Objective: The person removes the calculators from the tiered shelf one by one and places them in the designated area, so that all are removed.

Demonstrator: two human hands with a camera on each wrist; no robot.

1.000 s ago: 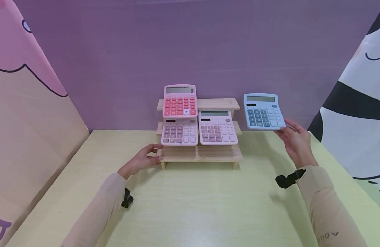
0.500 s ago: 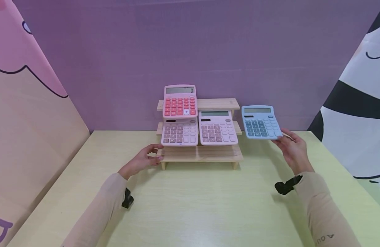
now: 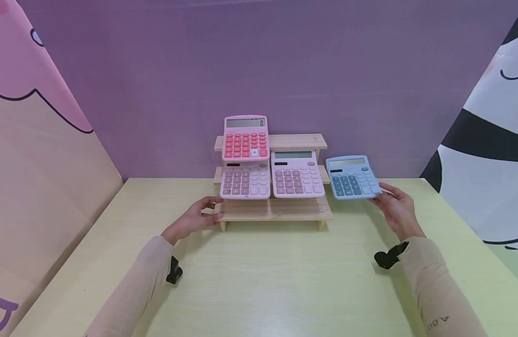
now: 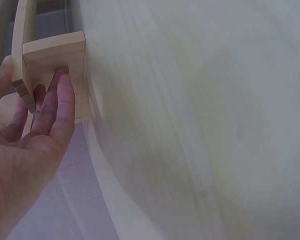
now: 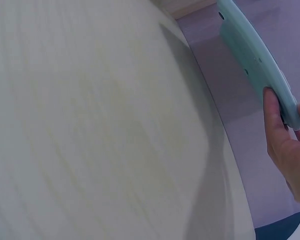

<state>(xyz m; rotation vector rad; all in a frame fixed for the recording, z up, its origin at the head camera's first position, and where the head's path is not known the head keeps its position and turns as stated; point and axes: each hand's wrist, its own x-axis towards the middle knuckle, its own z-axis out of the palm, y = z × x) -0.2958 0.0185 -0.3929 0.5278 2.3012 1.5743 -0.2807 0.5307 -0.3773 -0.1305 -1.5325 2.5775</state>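
Observation:
My right hand [image 3: 397, 210] pinches the lower right corner of a blue calculator [image 3: 353, 178], held tilted in the air right of a three-tier wooden shelf rack [image 3: 275, 210]. In the right wrist view, the fingers lie against the back of the calculator [image 5: 255, 60]. My left hand [image 3: 193, 220] grips the left end of the rack's lowest board; in the left wrist view the thumb is on one face of the board [image 4: 22, 55] and the fingers on the other. A pink calculator [image 3: 246, 139] leans on the top tier. Two pale pink calculators [image 3: 244, 181] lean side by side on the middle tier.
The rack stands on a light wood table [image 3: 259, 276], near its back edge. Behind rises a purple backdrop [image 3: 200, 70]. Cartoon-printed panels flank the table, a panda panel [image 3: 486, 187] on the right and a pink figure panel [image 3: 35, 154] on the left.
The blue calculator has come down and slightly left toward the rack with my right hand, tilting back more. My left hand and the rack have stayed put.

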